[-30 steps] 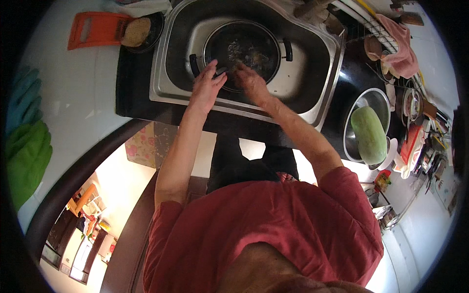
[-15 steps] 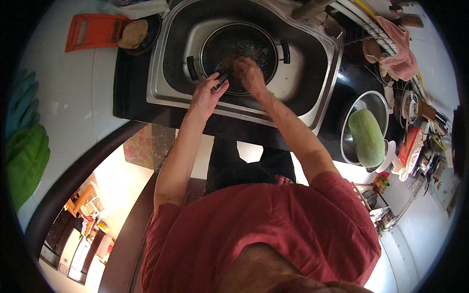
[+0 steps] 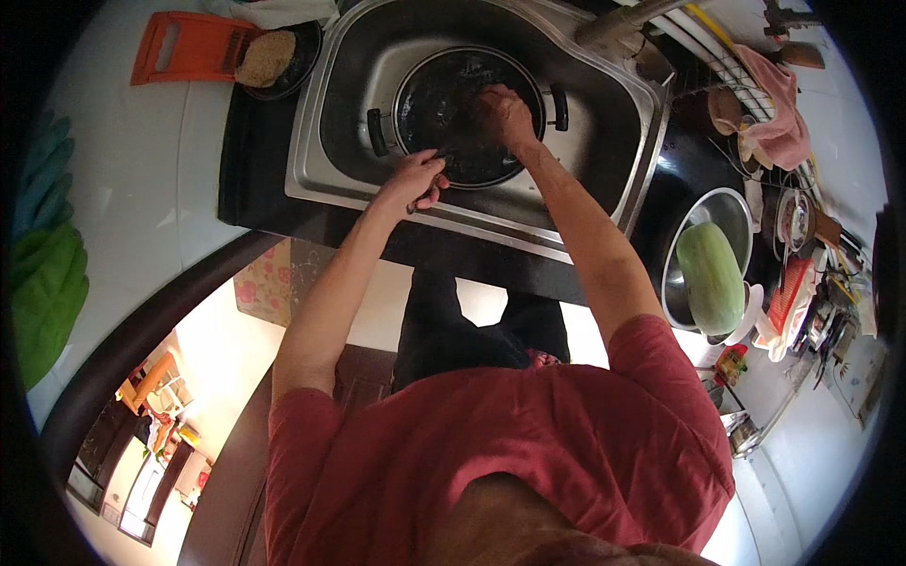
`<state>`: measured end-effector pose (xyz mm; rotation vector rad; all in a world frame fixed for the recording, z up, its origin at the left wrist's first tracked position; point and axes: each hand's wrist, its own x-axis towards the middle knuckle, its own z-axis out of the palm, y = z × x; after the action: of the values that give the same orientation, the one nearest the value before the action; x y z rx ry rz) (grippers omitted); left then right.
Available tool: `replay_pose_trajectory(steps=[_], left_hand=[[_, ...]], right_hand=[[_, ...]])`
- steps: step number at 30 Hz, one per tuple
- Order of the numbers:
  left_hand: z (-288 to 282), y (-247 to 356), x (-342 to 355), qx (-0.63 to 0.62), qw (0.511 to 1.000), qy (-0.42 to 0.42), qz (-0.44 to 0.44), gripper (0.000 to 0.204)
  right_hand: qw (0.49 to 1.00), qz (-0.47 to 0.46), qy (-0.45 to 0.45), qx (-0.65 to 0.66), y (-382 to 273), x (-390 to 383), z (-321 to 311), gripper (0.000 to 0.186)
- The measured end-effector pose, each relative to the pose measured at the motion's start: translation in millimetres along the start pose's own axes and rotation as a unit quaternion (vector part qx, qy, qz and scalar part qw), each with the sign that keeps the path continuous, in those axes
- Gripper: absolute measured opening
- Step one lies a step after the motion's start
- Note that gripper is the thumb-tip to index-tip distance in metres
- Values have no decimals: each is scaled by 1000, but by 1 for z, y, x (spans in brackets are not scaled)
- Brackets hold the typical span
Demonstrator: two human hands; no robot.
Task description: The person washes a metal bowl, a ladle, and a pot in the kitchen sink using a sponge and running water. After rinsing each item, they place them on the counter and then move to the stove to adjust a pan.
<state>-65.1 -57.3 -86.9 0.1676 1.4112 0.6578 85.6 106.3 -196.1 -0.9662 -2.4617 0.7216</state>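
In the steel sink [image 3: 335,141] sits a dark round pot [image 3: 434,80] with two black handles and what looks like water inside. My left hand [image 3: 417,184] is at the pot's near-left rim, fingers closed round a small dark object whose kind I cannot make out. My right hand [image 3: 507,113] reaches into the right part of the pot, its fingers curled and partly hidden in the dark interior; what they hold, if anything, is unclear.
Right of the sink, a steel bowl [image 3: 675,291] holds a long green gourd [image 3: 710,274], beside a wire rack with pink cloth [image 3: 774,118]. A faucet pipe [image 3: 623,24] is behind. An orange board [image 3: 179,52] and beige scrubber [image 3: 266,58] lie left. Green gloves [image 3: 47,311] hang leftmost.
My left hand has drawn down and right, toward the pot's near rim, its fingers more closed. My right hand has moved up and right inside the pot.
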Motion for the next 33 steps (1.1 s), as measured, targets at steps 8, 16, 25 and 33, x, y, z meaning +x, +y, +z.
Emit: replay_pose_trajectory(steps=[8, 16, 25, 33], left_hand=[[-9, 10, -8, 29, 999, 10, -40, 44], [-13, 6, -6, 25, 999, 7, -25, 44], [-9, 3, -9, 35, 999, 11, -12, 47], [-13, 3, -7, 61, 998, 6, -30, 49]], right_hand=[[969, -56, -200, -132, -4, -8, 16, 30], [969, 111, -132, -178, 29, -12, 48, 29], [961, -170, -83, -200, 26, 13, 31, 31], [958, 269, -92, 34, 1, 11, 38, 23]])
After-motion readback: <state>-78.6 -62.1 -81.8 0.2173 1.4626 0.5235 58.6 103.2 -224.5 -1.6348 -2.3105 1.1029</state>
